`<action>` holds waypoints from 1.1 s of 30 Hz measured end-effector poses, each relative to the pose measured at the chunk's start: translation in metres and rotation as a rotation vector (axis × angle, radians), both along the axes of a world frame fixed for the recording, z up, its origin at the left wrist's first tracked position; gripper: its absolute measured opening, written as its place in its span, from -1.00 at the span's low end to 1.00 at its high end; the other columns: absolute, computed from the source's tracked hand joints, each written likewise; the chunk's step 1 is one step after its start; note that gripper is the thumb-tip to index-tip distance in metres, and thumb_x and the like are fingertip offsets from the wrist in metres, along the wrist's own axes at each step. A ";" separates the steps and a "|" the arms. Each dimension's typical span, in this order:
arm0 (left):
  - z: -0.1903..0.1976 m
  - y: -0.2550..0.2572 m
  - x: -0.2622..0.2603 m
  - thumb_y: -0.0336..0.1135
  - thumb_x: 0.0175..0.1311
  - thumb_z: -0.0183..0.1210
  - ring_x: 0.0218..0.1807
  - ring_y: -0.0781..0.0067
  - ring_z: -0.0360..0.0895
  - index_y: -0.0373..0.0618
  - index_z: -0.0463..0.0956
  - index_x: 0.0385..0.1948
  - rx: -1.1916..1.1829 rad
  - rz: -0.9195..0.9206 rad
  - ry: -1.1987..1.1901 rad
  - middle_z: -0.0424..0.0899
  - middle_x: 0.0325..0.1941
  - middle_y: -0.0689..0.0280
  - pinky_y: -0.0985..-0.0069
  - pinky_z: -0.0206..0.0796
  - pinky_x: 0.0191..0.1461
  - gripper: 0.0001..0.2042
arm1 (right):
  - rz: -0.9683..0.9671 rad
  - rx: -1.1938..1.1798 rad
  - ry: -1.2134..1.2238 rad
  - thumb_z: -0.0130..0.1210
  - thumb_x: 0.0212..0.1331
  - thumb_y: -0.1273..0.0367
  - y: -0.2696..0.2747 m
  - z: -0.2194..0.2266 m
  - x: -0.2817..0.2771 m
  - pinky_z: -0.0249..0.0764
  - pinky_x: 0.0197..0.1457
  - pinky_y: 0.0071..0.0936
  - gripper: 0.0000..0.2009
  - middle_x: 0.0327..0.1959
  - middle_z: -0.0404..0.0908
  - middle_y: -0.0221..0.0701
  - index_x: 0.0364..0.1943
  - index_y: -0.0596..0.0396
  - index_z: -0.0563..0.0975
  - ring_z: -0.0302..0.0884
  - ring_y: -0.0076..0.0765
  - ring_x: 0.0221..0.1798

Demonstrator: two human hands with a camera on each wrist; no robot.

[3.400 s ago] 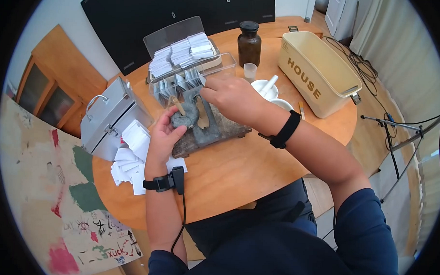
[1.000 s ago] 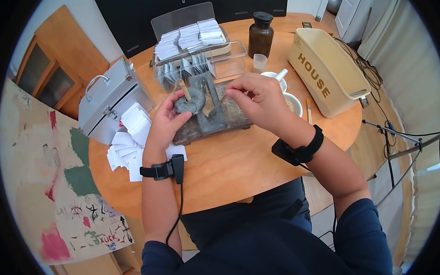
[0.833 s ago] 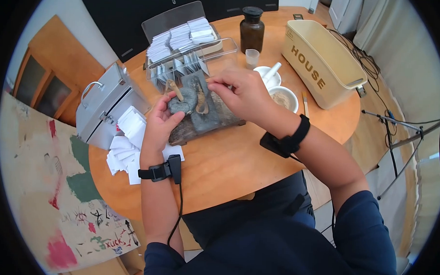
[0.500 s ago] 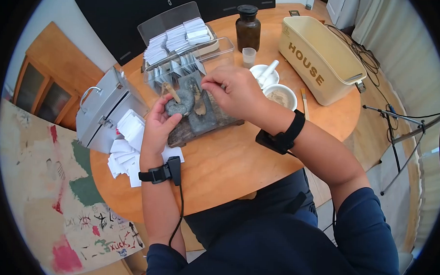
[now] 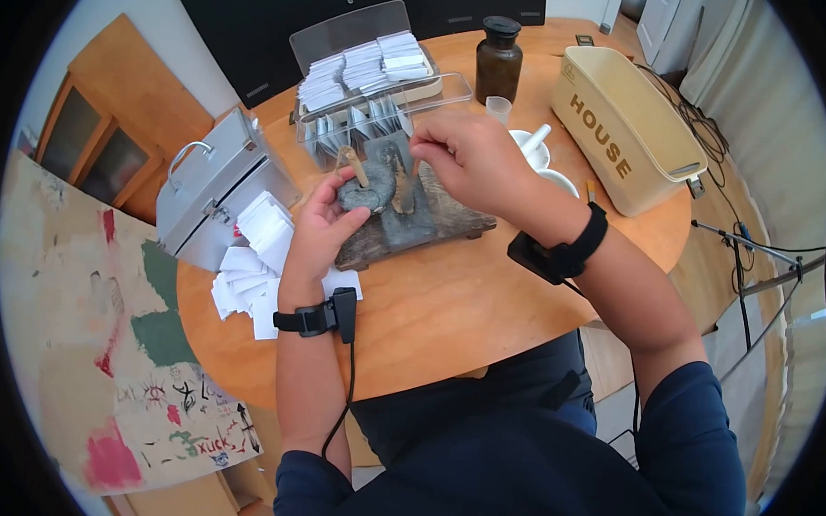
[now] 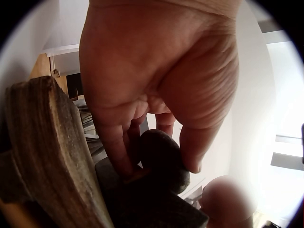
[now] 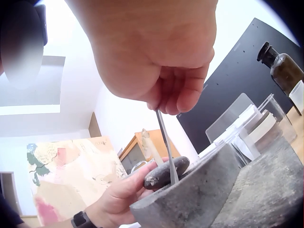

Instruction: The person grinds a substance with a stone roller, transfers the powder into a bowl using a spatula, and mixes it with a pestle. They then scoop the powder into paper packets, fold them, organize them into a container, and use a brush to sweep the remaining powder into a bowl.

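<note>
"Gripping what, on the left?"

"The left hand (image 5: 326, 226) has its fingers and thumb round a round grey stone (image 5: 364, 199), with a wooden peg (image 5: 356, 171) standing out of its top."

"And where does that stone sit?"

"Just beside a long grey slab (image 5: 416, 226), above the left part of a wooden board (image 5: 464, 220) on the surface (image 5: 448, 300). Whether stone and slab touch, I can't tell."

"The right hand (image 5: 476, 156)?"

"Its fingers pinch a thin tool (image 7: 166, 142) narrowly. The tool slants down to the slab's edge, near the stone; I can't tell if its tip touches."

"What's around them?"

"A tan patch (image 5: 403, 196) on the slab, stacked papers (image 5: 360, 70) behind, a silver case (image 5: 211, 187) and loose papers (image 5: 249, 266) to the left, a dark bottle (image 5: 499, 68) and a cream box (image 5: 648, 171) lettered HOUSE to the right."
</note>
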State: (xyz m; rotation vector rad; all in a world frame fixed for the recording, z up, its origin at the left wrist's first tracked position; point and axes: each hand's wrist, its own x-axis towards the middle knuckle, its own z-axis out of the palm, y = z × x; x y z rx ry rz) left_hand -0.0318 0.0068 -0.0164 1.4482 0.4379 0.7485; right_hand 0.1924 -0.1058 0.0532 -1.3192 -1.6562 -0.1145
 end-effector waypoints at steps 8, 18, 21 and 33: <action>0.002 0.000 0.000 -0.50 0.20 0.29 0.27 0.42 0.40 -0.29 0.24 0.31 0.011 0.003 0.023 0.40 0.27 0.24 0.45 0.23 0.37 -0.38 | -0.037 -0.041 -0.064 0.15 0.14 0.43 0.006 0.000 0.002 0.52 -0.23 -0.14 -0.91 -0.41 0.64 -0.20 -0.38 0.15 0.63 0.60 0.03 -0.29; 0.001 0.000 0.002 -0.53 0.21 0.27 0.26 0.44 0.38 -0.33 0.24 0.29 0.030 0.006 -0.001 0.43 0.21 0.25 0.47 0.22 0.36 -0.41 | -0.077 0.022 -0.006 0.19 0.15 0.43 0.003 -0.011 0.001 0.46 -0.29 -0.24 -0.92 -0.45 0.60 -0.23 -0.38 0.16 0.58 0.55 -0.03 -0.33; 0.001 -0.002 0.001 -0.54 0.20 0.26 0.26 0.43 0.38 -0.34 0.24 0.29 0.040 0.022 0.016 0.43 0.22 0.24 0.47 0.20 0.36 -0.41 | -0.003 -0.012 0.043 0.17 0.15 0.42 0.002 -0.012 -0.003 0.47 -0.26 -0.22 -0.92 -0.44 0.61 -0.24 -0.39 0.15 0.59 0.56 -0.02 -0.29; 0.000 0.000 0.000 -0.47 0.21 0.28 0.37 0.34 0.30 -0.32 0.22 0.30 0.037 0.048 0.025 0.33 0.37 0.17 0.39 0.11 0.45 -0.39 | -0.137 0.043 0.074 0.17 0.12 0.37 0.011 -0.018 0.005 0.53 -0.27 -0.20 -0.88 -0.43 0.68 -0.25 -0.38 0.12 0.66 0.63 -0.03 -0.35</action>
